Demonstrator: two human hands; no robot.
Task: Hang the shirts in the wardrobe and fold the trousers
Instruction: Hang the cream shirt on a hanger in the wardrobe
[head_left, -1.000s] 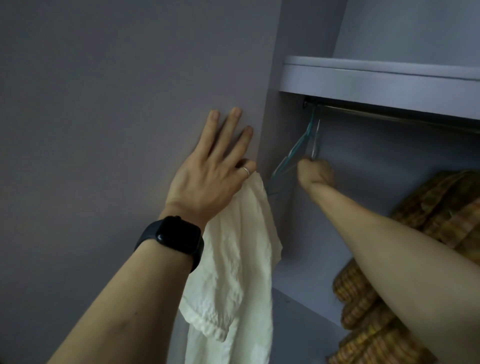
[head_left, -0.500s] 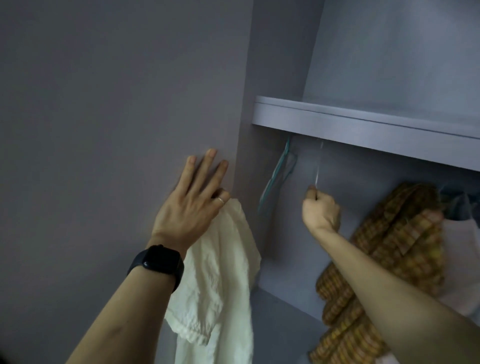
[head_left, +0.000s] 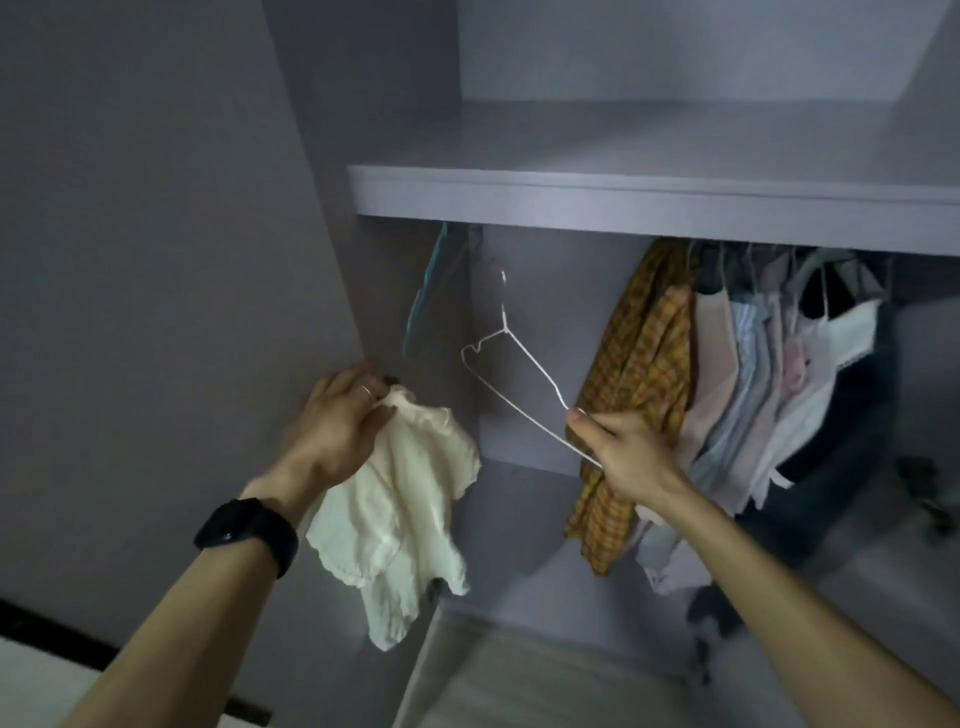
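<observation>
Head view, risks left to right.

Your left hand (head_left: 345, 421) has its fingers curled into the top of the cream crinkled short-sleeved shirt (head_left: 400, 509). It bunches the shirt at the front edge of the grey wardrobe side panel (head_left: 332, 208). The rest of the shirt dangles toward 6 o'clock, on no hanger. With that wad you likely can't find the neck opening, so a hanger arm may go into a sleeve or snag the cloth. If you loosen too far to regrip, the shirt drops.

A teal plastic hanger (head_left: 426, 291) hangs under the grey wardrobe shelf (head_left: 623, 197), at 12 o'clock from the shirt. It could tangle with anything you swing past it.

Your right hand (head_left: 623, 447) pinches the thin white wire hanger (head_left: 514, 384) by one shoulder end, thumb and fingers closed on the wire. The hook points to 12 o'clock, free of any rail. An end grip gives weak control, so expect the hanger to twist once fabric loads it, and thin wire may bend.

The mustard-and-orange checked shirt (head_left: 639, 374) hangs just behind that hand, toward 2 o'clock. The wire could catch it and drag it down.

The shelf lip hides the rail, so you'd re-hook blind and could miss.
</observation>
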